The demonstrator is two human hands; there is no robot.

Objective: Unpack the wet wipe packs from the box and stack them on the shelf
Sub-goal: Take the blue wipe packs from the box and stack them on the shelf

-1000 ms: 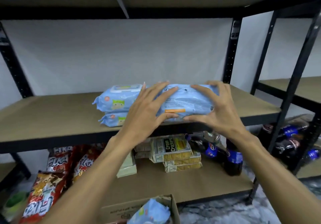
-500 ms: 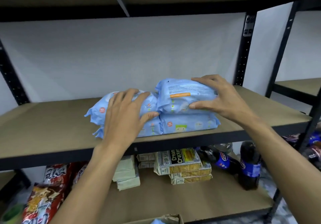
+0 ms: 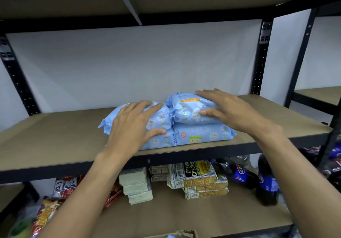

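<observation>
One black metal rack (image 3: 258, 67) fills the view, with two brown boards in plain sight: the shelf (image 3: 55, 136) at hand height and a lower shelf (image 3: 184, 215) beneath it.

Four blue wipe packs sit on the shelf, near its front edge and about midway along. They form two stacks of two, touching side by side. The left stack (image 3: 158, 121) sits slightly lower than the right stack (image 3: 201, 134), whose top pack (image 3: 188, 112) shows an orange stripe.

The left hand (image 3: 132, 127) lies spread flat over the left stack, fingers straight on the top pack and thumb against the front; it presses rather than grips. The right hand (image 3: 227, 108) rests on the top pack of the right stack, fingers stretched across its top and thumb against its front face, loosely open.

On the lower shelf stand two dark cola bottles (image 3: 266, 182) with blue labels, three stacked cracker packs (image 3: 193, 175), and three stacked green blocks (image 3: 136, 186). Red snack bags (image 3: 64, 186) lie at the left, too blurred to count.

One cardboard box (image 3: 182, 233) shows only its rim at the bottom edge.
</observation>
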